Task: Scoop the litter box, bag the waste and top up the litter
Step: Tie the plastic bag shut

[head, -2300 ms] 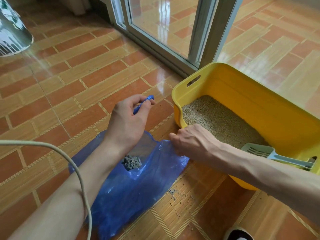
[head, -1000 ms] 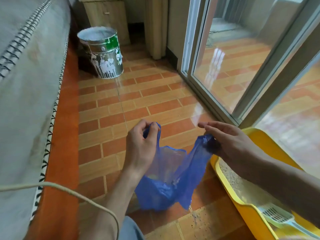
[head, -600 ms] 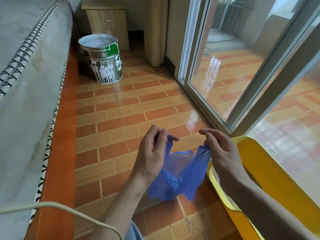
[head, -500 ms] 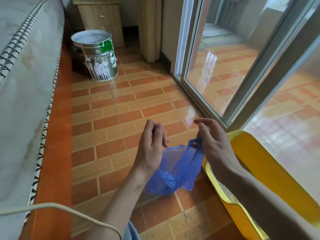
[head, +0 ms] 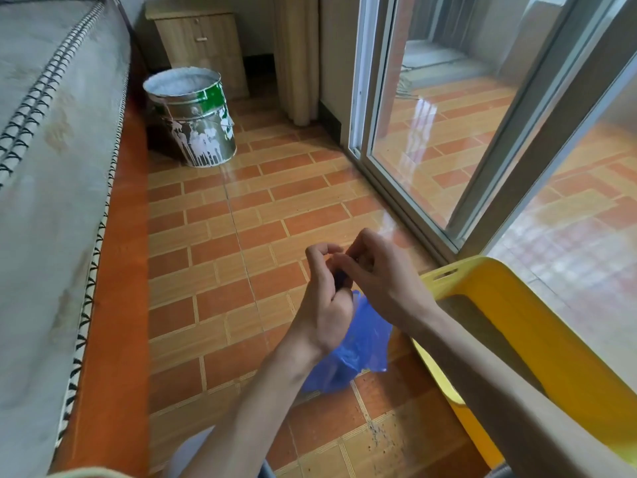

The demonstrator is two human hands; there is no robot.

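Observation:
A blue plastic bag (head: 358, 350) hangs over the tiled floor, bunched below my hands. My left hand (head: 325, 301) grips one bag handle, fingers curled round it. My right hand (head: 382, 281) pinches the other handle, right against the left hand's fingertips above the bag's mouth. The waste inside is hidden by the plastic. The yellow litter box (head: 510, 305) stands at the right, its inside mostly covered by my right forearm. The scoop is out of view.
Spilled litter grains (head: 379, 439) dot the floor near the box. A paint-splashed metal bucket (head: 193, 115) stands far left by a wooden cabinet (head: 200, 36). A mattress on an orange frame (head: 117, 270) runs along the left. A sliding glass door (head: 431, 108) lies behind.
The bag came up off the floor. My hands, holding its two handles apart, have come together so the handles meet above the bunched bag. The view tilted up.

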